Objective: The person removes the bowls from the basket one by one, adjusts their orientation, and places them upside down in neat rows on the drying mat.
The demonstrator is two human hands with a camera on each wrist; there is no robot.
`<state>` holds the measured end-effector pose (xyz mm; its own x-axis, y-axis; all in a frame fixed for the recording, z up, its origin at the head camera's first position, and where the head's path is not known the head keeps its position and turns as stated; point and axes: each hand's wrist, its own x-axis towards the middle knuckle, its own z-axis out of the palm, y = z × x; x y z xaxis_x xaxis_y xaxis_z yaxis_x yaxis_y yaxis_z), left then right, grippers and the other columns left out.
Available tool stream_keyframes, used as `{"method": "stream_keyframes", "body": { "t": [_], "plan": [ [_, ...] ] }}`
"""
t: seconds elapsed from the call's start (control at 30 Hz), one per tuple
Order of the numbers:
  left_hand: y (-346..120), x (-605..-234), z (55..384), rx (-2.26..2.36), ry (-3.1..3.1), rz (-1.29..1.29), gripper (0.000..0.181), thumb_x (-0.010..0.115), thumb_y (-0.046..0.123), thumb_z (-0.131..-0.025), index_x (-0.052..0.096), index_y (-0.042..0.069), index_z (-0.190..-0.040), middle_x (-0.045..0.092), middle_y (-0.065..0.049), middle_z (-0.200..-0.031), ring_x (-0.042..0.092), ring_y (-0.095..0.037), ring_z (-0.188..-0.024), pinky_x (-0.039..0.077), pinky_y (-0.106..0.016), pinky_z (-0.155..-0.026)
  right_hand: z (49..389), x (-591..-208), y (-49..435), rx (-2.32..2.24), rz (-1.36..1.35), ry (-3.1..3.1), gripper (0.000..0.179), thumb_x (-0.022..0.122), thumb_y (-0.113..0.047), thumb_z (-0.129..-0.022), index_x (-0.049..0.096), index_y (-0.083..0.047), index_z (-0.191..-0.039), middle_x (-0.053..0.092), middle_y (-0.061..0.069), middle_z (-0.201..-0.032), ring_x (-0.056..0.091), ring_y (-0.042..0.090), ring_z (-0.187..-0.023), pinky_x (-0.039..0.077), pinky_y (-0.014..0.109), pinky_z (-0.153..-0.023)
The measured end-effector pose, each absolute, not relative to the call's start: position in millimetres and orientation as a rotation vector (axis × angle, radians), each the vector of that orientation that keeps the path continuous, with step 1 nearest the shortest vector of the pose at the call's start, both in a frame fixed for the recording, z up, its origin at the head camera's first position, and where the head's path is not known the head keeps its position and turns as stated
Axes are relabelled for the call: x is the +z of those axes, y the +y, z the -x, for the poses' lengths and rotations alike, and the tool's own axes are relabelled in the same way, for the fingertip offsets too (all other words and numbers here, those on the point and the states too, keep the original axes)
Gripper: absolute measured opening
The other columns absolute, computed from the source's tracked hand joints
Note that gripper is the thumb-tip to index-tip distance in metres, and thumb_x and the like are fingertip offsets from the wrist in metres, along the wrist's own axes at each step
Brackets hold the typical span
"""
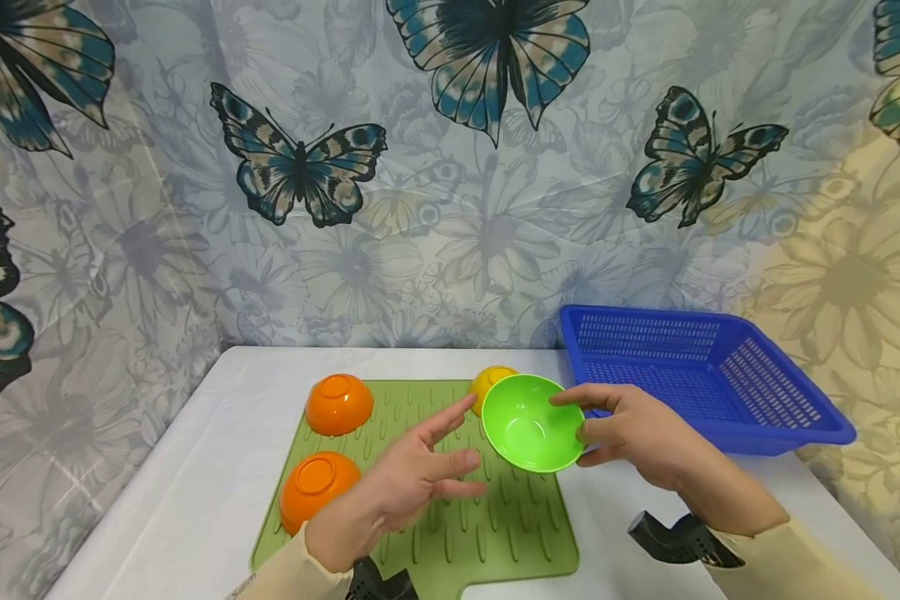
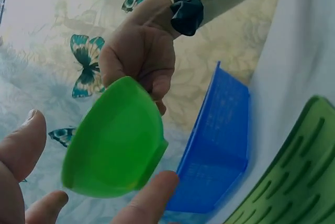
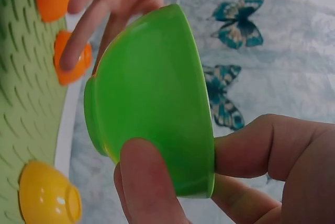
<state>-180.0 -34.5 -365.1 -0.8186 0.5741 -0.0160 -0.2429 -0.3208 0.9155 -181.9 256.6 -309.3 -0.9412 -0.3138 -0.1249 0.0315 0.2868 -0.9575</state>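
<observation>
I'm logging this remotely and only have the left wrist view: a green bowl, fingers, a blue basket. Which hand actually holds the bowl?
Observer: The right hand grips the green bowl by its rim; the left hand is open beside it, not gripping.
Operator: Anything in the basket?
Observer: From the head view, the blue basket shows nothing inside.
Operator: Other bowls around?
Observer: Two orange bowls and a yellow bowl lie upside down on the green mat.
</observation>
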Motion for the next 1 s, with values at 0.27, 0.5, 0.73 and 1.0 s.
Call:
{"method": "stream_keyframes", "body": {
  "t": [0.27,0.5,0.73,1.0],
  "plan": [
    [-28.9,-377.4,184.2,2.286,1.263,-0.373,0.068,0.066,0.000,-0.095,0.039,0.016,-0.155,0.025,-0.023,-0.156,0.061,-0.038,-0.113,0.053,-0.053,-0.088,175.1,-318.8,243.4,-1.744,0.277,2.220,0.052,0.062,0.004,-0.084,0.055,0.008,-0.135,0.037,0.030,-0.146,0.065,0.032,-0.101,0.058,0.050,-0.078],
    [-31.4,-380.9,185.6,2.266,1.234,-0.425,0.069,0.067,0.001,-0.095,0.038,0.015,-0.156,0.045,-0.024,-0.144,0.065,-0.034,-0.105,0.052,-0.054,-0.088,170.6,-323.6,238.3,-1.772,0.276,2.190,0.051,0.062,0.004,-0.083,0.056,0.008,-0.133,0.038,0.031,-0.144,0.065,0.033,-0.098,0.058,0.051,-0.078],
    [-32.4,-380.8,184.8,2.260,1.229,-0.421,0.069,0.067,-0.002,-0.094,0.039,0.015,-0.155,0.049,-0.026,-0.137,0.065,-0.036,-0.106,0.052,-0.053,-0.088,167.1,-328.6,235.7,-1.819,0.294,2.157,0.050,0.062,0.004,-0.084,0.055,0.009,-0.134,0.040,0.030,-0.142,0.064,0.032,-0.099,0.057,0.052,-0.080],
    [-33.6,-379.7,184.4,2.236,1.239,-0.475,0.068,0.067,-0.001,-0.094,0.039,0.010,-0.154,0.048,-0.026,-0.137,0.065,-0.035,-0.106,0.051,-0.055,-0.090,164.5,-331.5,236.1,-1.851,0.307,2.153,0.050,0.063,0.000,-0.091,0.052,0.009,-0.138,0.040,0.028,-0.143,0.061,0.033,-0.105,0.058,0.051,-0.078]
  ]
}}
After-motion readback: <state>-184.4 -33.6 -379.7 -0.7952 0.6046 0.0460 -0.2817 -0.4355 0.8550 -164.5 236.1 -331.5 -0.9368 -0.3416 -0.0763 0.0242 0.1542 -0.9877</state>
